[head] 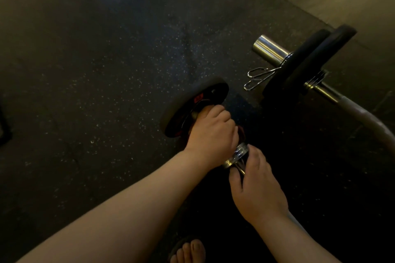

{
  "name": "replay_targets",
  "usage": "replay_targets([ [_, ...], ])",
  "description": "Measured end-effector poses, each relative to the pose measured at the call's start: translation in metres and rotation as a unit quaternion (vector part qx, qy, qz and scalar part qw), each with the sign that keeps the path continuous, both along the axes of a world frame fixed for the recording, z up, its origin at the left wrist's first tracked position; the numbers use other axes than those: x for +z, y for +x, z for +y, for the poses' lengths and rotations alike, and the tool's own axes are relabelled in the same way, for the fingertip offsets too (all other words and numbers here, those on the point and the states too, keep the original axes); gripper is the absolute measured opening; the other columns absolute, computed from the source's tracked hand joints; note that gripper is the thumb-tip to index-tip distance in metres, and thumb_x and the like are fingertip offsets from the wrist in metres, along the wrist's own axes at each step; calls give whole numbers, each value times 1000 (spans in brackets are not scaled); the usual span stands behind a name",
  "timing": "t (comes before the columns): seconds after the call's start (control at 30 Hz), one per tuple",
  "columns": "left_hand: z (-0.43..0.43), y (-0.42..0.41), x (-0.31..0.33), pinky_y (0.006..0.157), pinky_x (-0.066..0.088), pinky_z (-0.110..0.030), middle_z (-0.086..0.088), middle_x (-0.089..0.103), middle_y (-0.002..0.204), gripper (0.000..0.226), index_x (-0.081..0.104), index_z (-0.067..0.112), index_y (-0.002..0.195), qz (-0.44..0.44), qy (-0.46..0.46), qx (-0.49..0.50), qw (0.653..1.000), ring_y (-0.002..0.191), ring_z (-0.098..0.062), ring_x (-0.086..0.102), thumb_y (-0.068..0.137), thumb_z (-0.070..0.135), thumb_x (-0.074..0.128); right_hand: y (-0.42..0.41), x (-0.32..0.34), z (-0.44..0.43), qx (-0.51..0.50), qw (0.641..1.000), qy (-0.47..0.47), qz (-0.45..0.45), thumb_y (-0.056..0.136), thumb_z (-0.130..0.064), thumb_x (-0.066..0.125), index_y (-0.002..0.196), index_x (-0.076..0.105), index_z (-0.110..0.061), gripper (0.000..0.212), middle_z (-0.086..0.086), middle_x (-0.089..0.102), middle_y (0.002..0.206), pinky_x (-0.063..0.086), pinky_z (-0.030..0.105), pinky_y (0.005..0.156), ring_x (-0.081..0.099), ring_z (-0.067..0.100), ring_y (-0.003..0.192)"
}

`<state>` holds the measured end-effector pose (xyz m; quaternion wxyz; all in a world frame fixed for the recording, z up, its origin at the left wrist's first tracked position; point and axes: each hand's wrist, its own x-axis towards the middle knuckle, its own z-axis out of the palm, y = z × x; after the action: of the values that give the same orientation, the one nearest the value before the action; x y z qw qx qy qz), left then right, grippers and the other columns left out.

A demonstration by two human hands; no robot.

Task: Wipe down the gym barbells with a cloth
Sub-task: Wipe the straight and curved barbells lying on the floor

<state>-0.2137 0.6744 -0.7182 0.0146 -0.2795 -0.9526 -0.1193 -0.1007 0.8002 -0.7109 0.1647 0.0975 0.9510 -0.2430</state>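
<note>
A short barbell lies on the dark floor with a black weight plate (181, 111) carrying a red label at its far end. My left hand (211, 134) is closed over the bar just behind that plate, pressing a dark reddish cloth (242, 134) around it; only an edge of the cloth shows. My right hand (256, 190) grips the bar nearer to me, right below a ribbed chrome collar (238, 155). The bar's near end is hidden in shadow under my right hand.
A second barbell lies at the upper right, with a chrome sleeve (269, 49), two black plates (299, 66), a spring clip (260, 77) and a pale curved shaft (367, 117). Speckled rubber flooring (96, 92) spreads to the left. My sandalled foot (190, 250) is at the bottom edge.
</note>
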Motion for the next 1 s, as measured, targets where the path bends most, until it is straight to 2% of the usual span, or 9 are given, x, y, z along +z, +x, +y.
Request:
replay_targets([
  [0.13, -23, 45, -26, 124, 24, -45, -5, 54, 140, 38, 62, 10, 133, 13, 179, 44, 983, 152, -21, 26, 106, 26, 42, 2, -3, -1, -2, 1000, 2, 16, 98, -51, 37, 158, 6, -20, 74, 1, 21, 163, 46, 36, 108, 34, 16, 144],
  [0.2, -34, 59, -40, 126, 15, -46, -5, 35, 156, 47, 43, 8, 151, 8, 178, 28, 984, 157, -18, 4, 107, 26, 39, 3, -4, -2, 0, 1000, 6, 18, 99, -51, 37, 158, 5, -19, 75, 1, 20, 164, 46, 35, 109, 33, 16, 145],
  [0.27, -41, 55, -45, 128, 10, -44, -1, 27, 161, 51, 34, 15, 156, -17, 148, 28, 988, 157, -22, 1, 109, 33, 34, 4, -4, -3, 6, 1000, 11, 17, 99, -52, 35, 159, 4, -18, 75, 1, 19, 165, 46, 35, 109, 32, 17, 146],
  [0.37, -34, 36, -29, 124, 4, -36, 9, 31, 154, 49, 45, 26, 150, -69, 115, 55, 989, 154, -21, 6, 106, 44, 31, 3, -4, -1, 3, 1000, 19, 20, 98, -53, 34, 159, 5, -18, 76, 3, 21, 164, 48, 36, 106, 35, 17, 144],
  [0.5, -10, 21, -2, 119, 12, -46, 11, 42, 140, 33, 59, 28, 128, -145, 128, 126, 973, 143, -18, 13, 105, 39, 39, -1, -3, 2, -7, 1000, 15, 15, 99, -51, 36, 159, 5, -19, 75, 1, 21, 164, 46, 34, 108, 34, 16, 145],
  [0.63, -3, -1, 18, 110, 32, -40, 5, 62, 119, 35, 70, 20, 113, -90, -4, -29, 996, 126, -19, 42, 104, 41, 43, -1, -2, 1, -4, 1000, 12, 15, 98, -50, 38, 158, 7, -19, 74, 1, 24, 161, 48, 35, 104, 37, 17, 141],
  [0.77, 7, -31, 32, 93, 35, -30, 1, 65, 113, 41, 71, 17, 113, -109, -105, -100, 983, 113, -19, 51, 105, 42, 39, 3, -3, -3, -7, 1000, 8, 19, 98, -50, 37, 157, 8, -20, 72, 1, 23, 161, 48, 35, 103, 37, 17, 141],
  [0.9, 2, -5, 11, 97, 40, -31, 3, 66, 104, 36, 74, 17, 100, -47, -1, -22, 999, 113, -19, 53, 103, 39, 45, 1, -2, -2, -3, 1000, 2, 20, 99, -48, 37, 158, 7, -21, 71, 0, 22, 163, 47, 34, 105, 36, 15, 141],
  [1.0, -10, 36, -7, 117, 32, -43, 2, 61, 124, 34, 71, 19, 116, -21, 112, 33, 993, 138, -20, 41, 106, 33, 41, 2, -1, -2, -2, 1000, 6, 18, 100, -47, 38, 159, 6, -19, 73, 0, 20, 164, 44, 32, 109, 33, 15, 145],
])
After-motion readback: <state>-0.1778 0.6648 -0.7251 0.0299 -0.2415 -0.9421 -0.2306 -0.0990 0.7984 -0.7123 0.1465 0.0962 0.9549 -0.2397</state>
